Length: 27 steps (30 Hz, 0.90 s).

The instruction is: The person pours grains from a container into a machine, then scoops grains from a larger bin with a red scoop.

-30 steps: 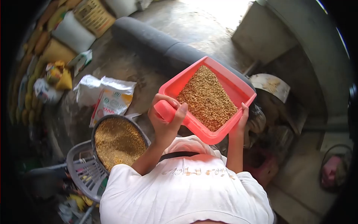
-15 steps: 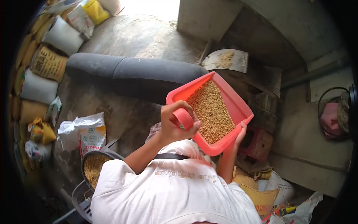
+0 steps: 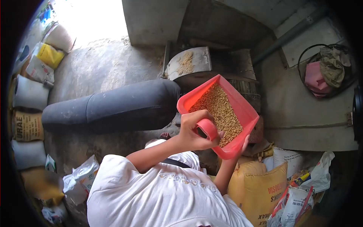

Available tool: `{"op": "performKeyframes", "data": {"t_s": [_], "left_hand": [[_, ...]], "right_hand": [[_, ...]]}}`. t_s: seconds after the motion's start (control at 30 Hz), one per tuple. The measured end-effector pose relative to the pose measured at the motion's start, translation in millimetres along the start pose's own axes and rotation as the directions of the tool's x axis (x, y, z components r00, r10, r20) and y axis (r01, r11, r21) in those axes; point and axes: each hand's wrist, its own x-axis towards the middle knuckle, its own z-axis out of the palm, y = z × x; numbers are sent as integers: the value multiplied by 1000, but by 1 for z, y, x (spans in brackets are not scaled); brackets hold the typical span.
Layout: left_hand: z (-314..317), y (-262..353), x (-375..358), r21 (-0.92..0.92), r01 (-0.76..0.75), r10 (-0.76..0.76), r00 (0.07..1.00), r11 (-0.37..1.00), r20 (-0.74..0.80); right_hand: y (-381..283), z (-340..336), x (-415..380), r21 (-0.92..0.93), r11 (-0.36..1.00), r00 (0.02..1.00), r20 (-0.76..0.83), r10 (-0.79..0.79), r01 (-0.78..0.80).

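A pinkish-red plastic dustpan [image 3: 244, 109] is held out in front of my chest, and a heap of golden grain [image 3: 221, 104], like unhusked rice, lies in it. My left hand [image 3: 198, 130] is wrapped round the dustpan's looped handle at its near left side. At the right edge of the pan, my right hand [image 3: 244, 145] supports it, thumb up along the side; its other fingers are hidden beneath. The pan stays fairly level.
A long dark padded roll [image 3: 113, 106] lies ahead to the left. Beyond the pan stands a machine with a curved metal cover [image 3: 193, 62], grain on top. Sacks [image 3: 28, 125] line the left wall. Yellow sacks [image 3: 261, 185] stand close on my right.
My view has turned right, so the room has shifted left and the grain bucket at lower left is out of sight. Both hands keep hold of the dustpan, now slightly farther right in view.
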Motion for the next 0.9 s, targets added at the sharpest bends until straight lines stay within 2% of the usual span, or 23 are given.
{"op": "performKeyframes", "data": {"t_s": [0.03, 0.13, 0.17, 0.27, 0.33, 0.4, 0.53, 0.57, 0.63, 0.67, 0.73, 0.8, 0.87, 0.9], "left_hand": [[2, -3, 8, -1, 14, -14, 1000, 1000, 13], [8, -14, 30, -20, 24, -24, 1000, 1000, 21], [19, -32, 22, 9, 16, -16, 999, 1000, 38], [31, -45, 44, 29, 33, -34, 998, 999, 55], [44, -58, 58, 49, 12, -15, 998, 999, 68], [65, -82, 63, 75, 6, -11, 997, 997, 72], [104, -106, 90, 53, 10, -12, 999, 999, 47], [111, -114, 97, 61, 9, -11, 999, 998, 44], [128, -134, 104, 52, 44, -44, 999, 998, -14], [134, -142, 109, 34, 61, -60, 997, 998, -51], [145, -157, 114, 35, 60, -57, 995, 998, -78], [155, -171, 115, 22, 98, -94, 986, 995, -138], [162, -183, 116, 28, 150, -142, 973, 988, -183], [165, -187, 116, 26, 154, -147, 970, 988, -194]], "right_hand": [[-5, 10, -3, -48, 999, 997, -81, 12, -16], [-10, 17, 10, -20, 1000, 985, -170, -9, 6], [-1, -4, 19, 12, 1000, 987, -162, 1, 0], [-12, -5, 36, -57, 998, 968, -250, 15, -30], [-21, -26, 59, -93, 990, 988, -118, 97, -109], [-27, -51, 91, -81, 987, 984, -123, 131, -142], [-62, -57, 145, -58, 975, 973, -98, 210, -216], [-71, -54, 158, -66, 971, 970, -99, 222, -229], [-82, -50, 184, -125, 961, 949, -234, 213, -246], [-89, -49, 195, -132, 955, 946, -226, 231, -265], [-100, -51, 217, -217, 950, 966, -178, 186, -223], [-106, -67, 241, -217, 927, 949, -150, 277, -305], [-107, -81, 262, -291, 912, 955, -19, 295, -288], [-109, -85, 269, -299, 903, 948, -22, 317, -309]]}}
